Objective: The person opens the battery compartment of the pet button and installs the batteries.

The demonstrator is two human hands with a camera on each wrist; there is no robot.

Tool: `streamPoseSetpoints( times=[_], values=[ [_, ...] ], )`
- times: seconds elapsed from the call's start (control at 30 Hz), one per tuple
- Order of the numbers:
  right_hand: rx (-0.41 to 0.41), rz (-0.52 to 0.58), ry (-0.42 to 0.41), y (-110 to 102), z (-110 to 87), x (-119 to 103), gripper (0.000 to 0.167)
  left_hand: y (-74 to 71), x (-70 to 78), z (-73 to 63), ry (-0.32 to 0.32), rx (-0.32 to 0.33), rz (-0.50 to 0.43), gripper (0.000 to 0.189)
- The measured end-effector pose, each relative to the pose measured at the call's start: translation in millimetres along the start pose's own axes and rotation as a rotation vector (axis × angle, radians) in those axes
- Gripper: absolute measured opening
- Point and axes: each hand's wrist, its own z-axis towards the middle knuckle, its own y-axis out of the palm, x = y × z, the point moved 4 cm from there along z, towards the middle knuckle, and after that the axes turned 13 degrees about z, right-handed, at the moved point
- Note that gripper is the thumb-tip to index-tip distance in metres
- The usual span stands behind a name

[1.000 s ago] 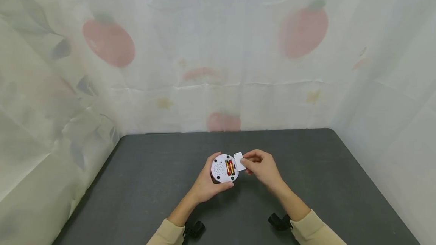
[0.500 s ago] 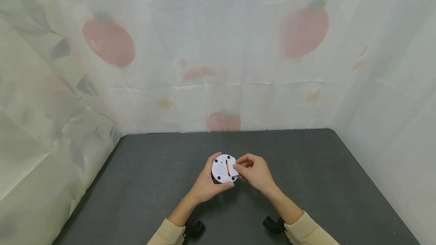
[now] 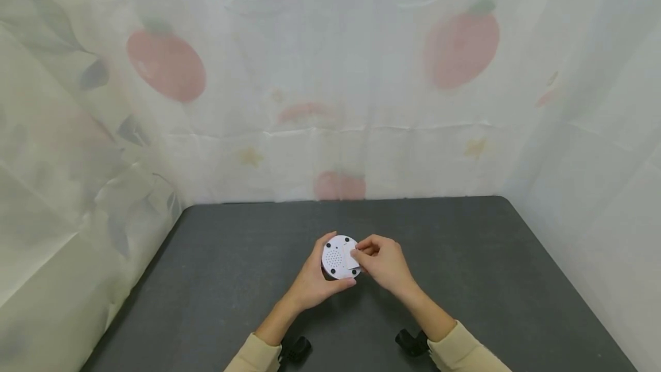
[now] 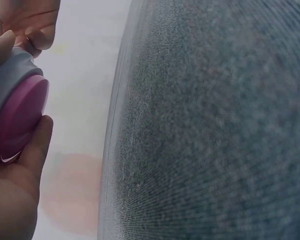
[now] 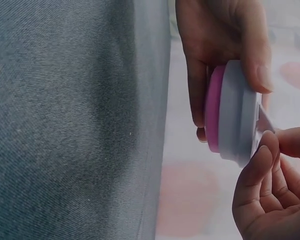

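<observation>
My left hand [image 3: 313, 281] grips a round white device [image 3: 333, 255] by its edge, its underside turned toward the head camera. That underside has speaker holes and small dark feet. Seen from the side in the left wrist view, the opposite face is a pink disc [image 4: 22, 117]. My right hand [image 3: 386, 263] pinches a white battery cover [image 3: 350, 257] between thumb and fingers, over the battery slot. In the right wrist view the cover [image 5: 264, 120] stands tilted off the device, one edge against it. The batteries are hidden beneath it.
Both hands are above a dark grey table [image 3: 232, 257]. A pale curtain [image 3: 330, 73] with fruit prints hangs behind it and along both sides. Black wrist mounts [image 3: 411, 342] sit near the sleeves.
My right hand has moved left with the battery cover, from beside the device onto its underside. The red and yellow batteries, visible before, are now covered. The left hand has barely moved.
</observation>
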Motion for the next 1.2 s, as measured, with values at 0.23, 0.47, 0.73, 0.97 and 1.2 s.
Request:
streamPoseSetpoints(
  times=[0.23,0.47,0.73,0.97,1.2],
  values=[
    [0.023,-0.092,-0.072,-1.0,-1.3,-2.2,0.004,-1.4,-0.3,-1.6,0.047,0.008,-0.018,0.101],
    [0.035,-0.119,-0.085,-4.2,-0.9,1.0,0.009,-1.4,0.4,-1.5,0.052,0.013,-0.018,0.101],
    [-0.092,0.122,0.136,-9.8,4.7,18.7,0.033,-3.1,7.0,-2.0,0.031,-0.014,-0.027,0.104],
    [-0.232,0.353,0.238,-9.0,6.3,28.6,0.039,-14.2,34.8,-8.3,0.047,-0.046,-0.064,0.097],
    [-0.237,0.394,0.24,-9.9,4.7,29.0,0.037,-13.7,36.6,-9.4,0.048,-0.071,-0.077,0.097]
  ],
)
